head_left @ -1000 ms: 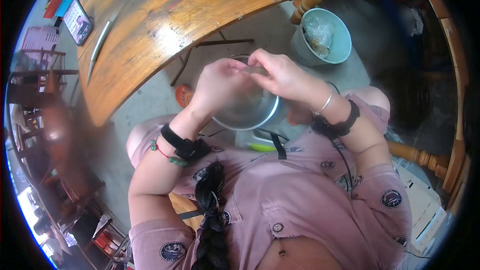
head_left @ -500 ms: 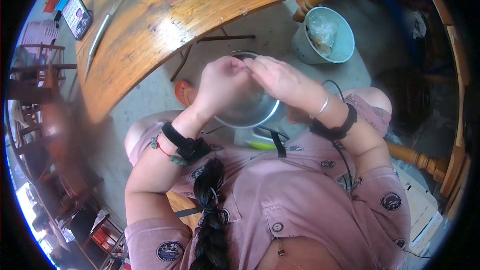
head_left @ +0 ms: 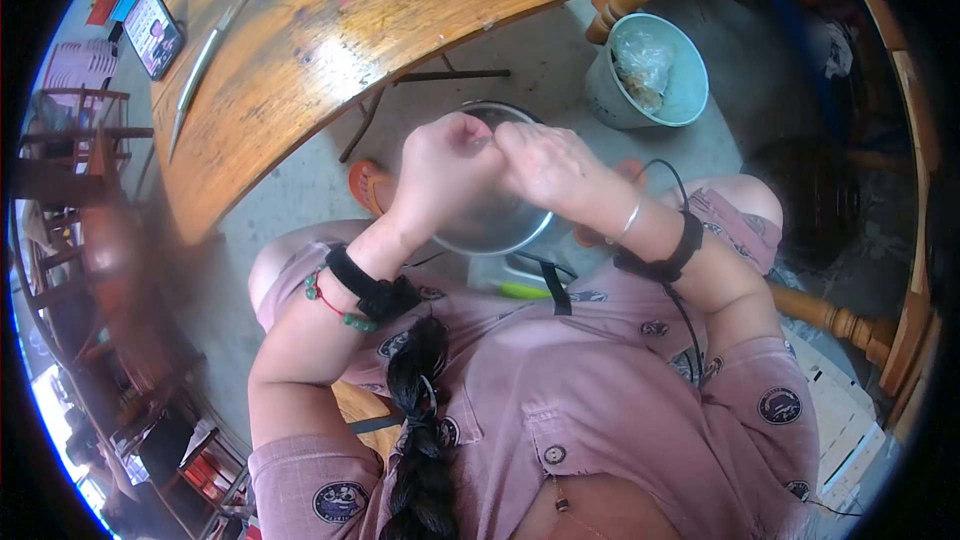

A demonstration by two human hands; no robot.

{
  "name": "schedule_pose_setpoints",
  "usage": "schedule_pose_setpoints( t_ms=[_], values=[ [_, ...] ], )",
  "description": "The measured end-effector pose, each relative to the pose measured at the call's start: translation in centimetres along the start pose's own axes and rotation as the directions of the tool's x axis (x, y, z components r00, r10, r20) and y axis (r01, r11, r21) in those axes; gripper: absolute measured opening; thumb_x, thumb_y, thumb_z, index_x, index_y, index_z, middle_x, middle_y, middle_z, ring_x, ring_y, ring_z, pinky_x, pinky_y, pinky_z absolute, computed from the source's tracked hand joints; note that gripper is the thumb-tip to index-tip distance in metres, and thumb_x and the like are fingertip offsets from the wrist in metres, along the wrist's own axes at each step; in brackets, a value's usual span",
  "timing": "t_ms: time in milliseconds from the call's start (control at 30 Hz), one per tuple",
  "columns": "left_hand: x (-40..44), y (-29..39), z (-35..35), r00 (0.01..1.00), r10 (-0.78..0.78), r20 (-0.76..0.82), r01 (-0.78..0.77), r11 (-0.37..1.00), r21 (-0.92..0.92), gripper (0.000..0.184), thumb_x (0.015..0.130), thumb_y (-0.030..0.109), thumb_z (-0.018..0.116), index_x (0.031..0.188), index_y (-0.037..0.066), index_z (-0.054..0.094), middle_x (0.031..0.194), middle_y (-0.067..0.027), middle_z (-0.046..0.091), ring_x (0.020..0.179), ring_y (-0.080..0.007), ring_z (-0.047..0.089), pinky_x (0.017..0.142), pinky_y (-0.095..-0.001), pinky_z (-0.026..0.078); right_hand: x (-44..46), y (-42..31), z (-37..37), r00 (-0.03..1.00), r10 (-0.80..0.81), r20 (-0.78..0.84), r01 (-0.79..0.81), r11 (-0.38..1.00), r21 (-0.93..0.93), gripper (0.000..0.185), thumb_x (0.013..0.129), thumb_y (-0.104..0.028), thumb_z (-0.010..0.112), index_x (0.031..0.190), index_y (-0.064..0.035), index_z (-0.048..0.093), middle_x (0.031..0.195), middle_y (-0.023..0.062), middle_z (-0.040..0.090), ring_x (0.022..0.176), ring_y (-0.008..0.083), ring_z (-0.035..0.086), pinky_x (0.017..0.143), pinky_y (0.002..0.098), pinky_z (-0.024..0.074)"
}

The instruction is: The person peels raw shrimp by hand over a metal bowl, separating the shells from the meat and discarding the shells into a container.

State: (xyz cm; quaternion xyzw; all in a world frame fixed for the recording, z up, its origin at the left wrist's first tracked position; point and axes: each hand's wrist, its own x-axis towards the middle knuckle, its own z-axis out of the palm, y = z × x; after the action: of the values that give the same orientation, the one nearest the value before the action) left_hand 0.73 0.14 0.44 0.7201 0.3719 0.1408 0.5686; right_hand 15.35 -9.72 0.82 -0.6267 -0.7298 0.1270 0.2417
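Note:
My left hand (head_left: 447, 168) is curled closed, thumb and fingers pinched together at their tips. Facing it, my right hand (head_left: 548, 162) is closed too, its fingertips bent inward against the left hand's fingers. Whatever lies between the fingertips is too small or hidden for me to make out. Both hands hover over a round metal basin (head_left: 505, 240) between my knees. They cover much of its opening, so its contents cannot be seen well.
A wooden table (head_left: 330, 40) curves ahead, bearing a phone (head_left: 152, 32) and a slim silvery pointed tool (head_left: 198, 75). Right of the basin stands a pale bucket (head_left: 600, 90) with a clear plastic bag (head_left: 642, 60) inside. A dark cable (head_left: 690, 315) runs along my right arm.
My right hand has turned and its fingers, extended before, are now curled in. The left hand has stayed nearly in place above the basin.

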Motion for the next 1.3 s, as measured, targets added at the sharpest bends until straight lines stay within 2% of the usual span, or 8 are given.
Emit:
schedule_pose_setpoints(
  t_ms=[267, 467, 633, 733, 967, 1167, 1267, 1300],
  values=[
    [-0.2, 0.0, -0.1, 0.999, 0.042, 0.015, -0.041, 0.996, -0.074, 0.012, 0.081, 0.002, 0.065, 0.091, -0.003, 0.064, 0.073, 0.001, 0.062, 0.064, -0.0042, 0.056, 0.057, -0.0195, 0.046, 0.5, 0.0, -1.2, 0.984, 0.149, 0.096, -0.163, 0.972, 0.169, 0.026, 0.086, -0.026, 0.056, 0.081, -0.0002, 0.054, 0.071, 0.0239, 0.06, 0.07, 0.0401, 0.061, 0.065, 0.0477, 0.0493],
    [-0.9, 0.6, -0.3, 0.981, 0.194, -0.021, -0.193, 0.979, 0.061, 0.013, 0.082, 0.003, 0.064, 0.092, -0.004, 0.065, 0.07, 0.0013, 0.062, 0.062, -0.0042, 0.056, 0.055, -0.0202, 0.047, 1.1, 0.7, -3.2, 0.947, 0.133, 0.294, -0.253, 0.871, 0.421, 0.026, 0.085, -0.023, 0.052, 0.081, 0.002, 0.053, 0.071, 0.0242, 0.059, 0.071, 0.0427, 0.06, 0.065, 0.0494, 0.0459],
    [-0.1, 0.1, -0.5, 0.976, 0.185, 0.118, -0.181, 0.982, -0.048, 0.017, 0.082, 0.001, 0.066, 0.098, -0.004, 0.063, 0.08, -0.0005, 0.064, 0.071, -0.0046, 0.058, 0.063, -0.02, 0.05, 0.2, -0.2, -3.5, 0.986, 0.053, 0.156, -0.06, 0.997, 0.043, 0.022, 0.084, -0.02, 0.055, 0.078, 0.0003, 0.052, 0.065, 0.0205, 0.059, 0.064, 0.0383, 0.062, 0.058, 0.0453, 0.0499],
    [-0.2, 0.4, -0.8, 0.982, 0.062, 0.178, -0.058, 0.998, -0.026, 0.018, 0.082, 0.0, 0.066, 0.099, -0.004, 0.061, 0.084, -0.0007, 0.063, 0.075, -0.0045, 0.058, 0.066, -0.0196, 0.049, -0.3, 0.2, -2.5, 0.995, -0.03, 0.097, 0.03, 1.0, 0.004, 0.021, 0.084, -0.019, 0.058, 0.079, 0.0001, 0.051, 0.063, 0.0189, 0.06, 0.061, 0.0359, 0.063, 0.054, 0.0434, 0.051],
    [-1.1, 1.9, -0.4, 0.991, 0.099, 0.084, -0.108, 0.989, 0.105, 0.014, 0.079, 0.0, 0.067, 0.092, -0.002, 0.061, 0.08, 0.0015, 0.061, 0.071, -0.0028, 0.054, 0.062, -0.0185, 0.046, -0.2, 0.0, -2.4, 0.992, -0.12, 0.05, 0.12, 0.993, -0.004, 0.023, 0.084, -0.021, 0.06, 0.08, 0.0, 0.051, 0.064, 0.0193, 0.06, 0.061, 0.0351, 0.063, 0.054, 0.0433, 0.0509],
    [-1.3, 1.5, -0.5, 0.98, 0.192, 0.057, -0.194, 0.98, 0.047, 0.015, 0.076, -0.001, 0.069, 0.089, -0.001, 0.061, 0.077, 0.0033, 0.059, 0.07, -0.0017, 0.051, 0.059, -0.0178, 0.042, 0.2, 0.3, -3.1, 0.986, -0.028, 0.165, -0.014, 0.969, 0.245, 0.015, 0.085, -0.016, 0.056, 0.084, -0.0015, 0.051, 0.066, 0.0213, 0.055, 0.065, 0.0373, 0.058, 0.057, 0.0414, 0.0465],
    [-1.6, 2.1, -0.6, 0.977, 0.195, 0.084, -0.202, 0.976, 0.086, 0.017, 0.075, -0.003, 0.068, 0.089, -0.001, 0.061, 0.077, 0.0034, 0.058, 0.07, -0.0018, 0.051, 0.059, -0.0176, 0.042, 0.4, 0.9, -3.7, 0.944, -0.005, 0.33, -0.162, 0.864, 0.476, 0.029, 0.09, -0.026, 0.049, 0.092, 0.0009, 0.058, 0.071, 0.0197, 0.06, 0.067, 0.0353, 0.06, 0.061, 0.0443, 0.0478],
    [-1.7, 2.2, -0.6, 0.979, 0.185, 0.09, -0.191, 0.98, 0.057, 0.017, 0.074, -0.004, 0.068, 0.089, 0.0, 0.061, 0.077, 0.0035, 0.058, 0.07, -0.0018, 0.051, 0.059, -0.0176, 0.041, 0.4, 1.2, -3.5, 0.933, -0.047, 0.356, -0.187, 0.784, 0.592, 0.029, 0.091, -0.025, 0.048, 0.098, 0.0012, 0.059, 0.07, 0.0152, 0.059, 0.061, 0.0284, 0.056, 0.057, 0.0391, 0.0463]
  ],
)
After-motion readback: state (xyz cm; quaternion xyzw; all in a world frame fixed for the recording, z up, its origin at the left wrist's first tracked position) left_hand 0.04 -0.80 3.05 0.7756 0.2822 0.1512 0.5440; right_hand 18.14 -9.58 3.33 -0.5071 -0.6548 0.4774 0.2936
